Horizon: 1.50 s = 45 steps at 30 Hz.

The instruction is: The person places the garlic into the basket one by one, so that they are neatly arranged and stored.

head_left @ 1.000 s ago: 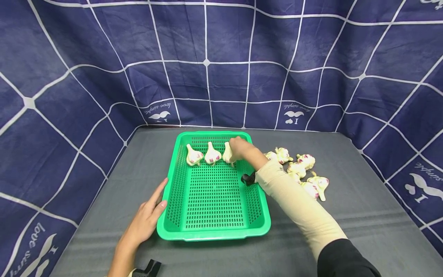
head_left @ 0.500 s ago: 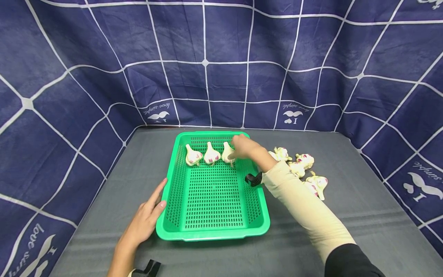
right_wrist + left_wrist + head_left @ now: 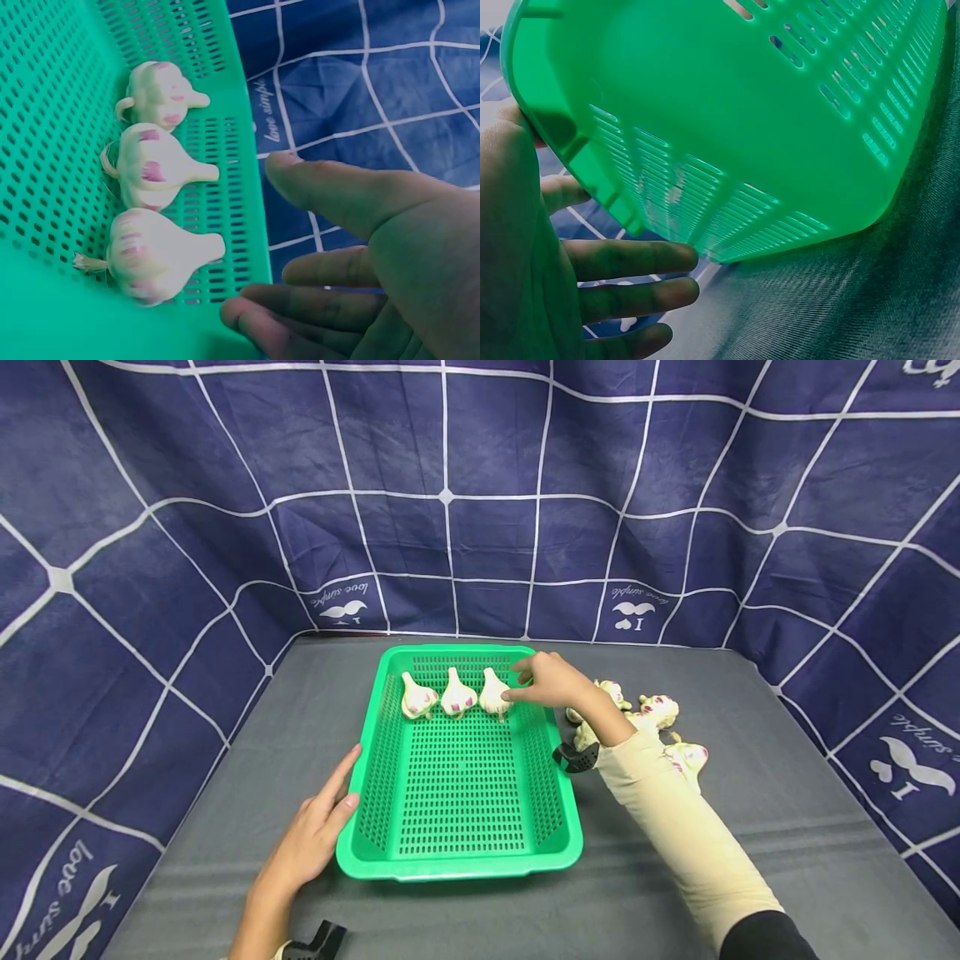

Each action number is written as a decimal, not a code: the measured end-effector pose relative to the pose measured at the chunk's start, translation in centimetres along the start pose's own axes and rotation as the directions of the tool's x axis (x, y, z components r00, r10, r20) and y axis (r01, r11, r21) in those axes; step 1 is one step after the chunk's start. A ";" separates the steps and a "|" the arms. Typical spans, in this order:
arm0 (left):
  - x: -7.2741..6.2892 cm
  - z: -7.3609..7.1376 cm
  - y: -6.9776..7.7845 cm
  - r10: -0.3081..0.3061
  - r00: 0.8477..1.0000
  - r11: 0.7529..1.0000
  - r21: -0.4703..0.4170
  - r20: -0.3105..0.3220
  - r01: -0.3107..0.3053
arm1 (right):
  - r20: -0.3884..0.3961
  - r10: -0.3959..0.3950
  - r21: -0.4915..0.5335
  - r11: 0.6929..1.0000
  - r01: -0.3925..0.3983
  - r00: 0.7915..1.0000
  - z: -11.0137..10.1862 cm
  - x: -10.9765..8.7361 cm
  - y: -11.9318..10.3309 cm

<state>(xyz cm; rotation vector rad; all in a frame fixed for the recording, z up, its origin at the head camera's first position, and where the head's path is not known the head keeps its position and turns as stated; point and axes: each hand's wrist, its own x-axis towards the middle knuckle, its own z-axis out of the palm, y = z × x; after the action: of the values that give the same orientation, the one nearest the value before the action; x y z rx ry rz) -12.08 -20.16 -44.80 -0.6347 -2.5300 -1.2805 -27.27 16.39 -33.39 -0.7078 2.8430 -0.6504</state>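
Note:
Three garlic bulbs lie in a row at the far end of a green plastic basket (image 3: 459, 870): a left bulb (image 3: 418, 700), a middle bulb (image 3: 457, 697) and a right bulb (image 3: 492, 695), stems pointing to the back. My right hand (image 3: 553, 681) is over the basket's right rim beside the right bulb, fingers spread and holding nothing. In the right wrist view its thumb and fingers stand apart from the nearest bulb (image 3: 161, 259). My left hand (image 3: 315, 835) rests against the basket's left rim with fingers extended. The left wrist view shows those fingers (image 3: 637, 257) along the outer side.
Right of the basket, several more garlic bulbs (image 3: 660, 710) lie in a loose pile on the grey tabletop (image 3: 780, 793), partly hidden by my right forearm. A blue curtain with white grid lines (image 3: 495, 527) surrounds the table at the back and sides.
My right hand has let go of the right garlic bulb and moved right, toward the basket's rim. The three bulbs stay in place, and my left hand remains at the left rim.

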 end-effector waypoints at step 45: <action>0.1 0.1 -0.2 0.008 1.000 0.999 -0.034 -0.001 -0.008 | -0.289 0.035 0.271 0.961 0.047 0.957 0.8 -10.3 5.9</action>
<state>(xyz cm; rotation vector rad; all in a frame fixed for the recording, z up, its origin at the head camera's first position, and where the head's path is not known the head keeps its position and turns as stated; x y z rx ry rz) -12.28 -20.11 -44.96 -0.6506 -2.5078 -1.3237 -20.45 25.67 -36.44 -0.6179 2.9145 -1.2163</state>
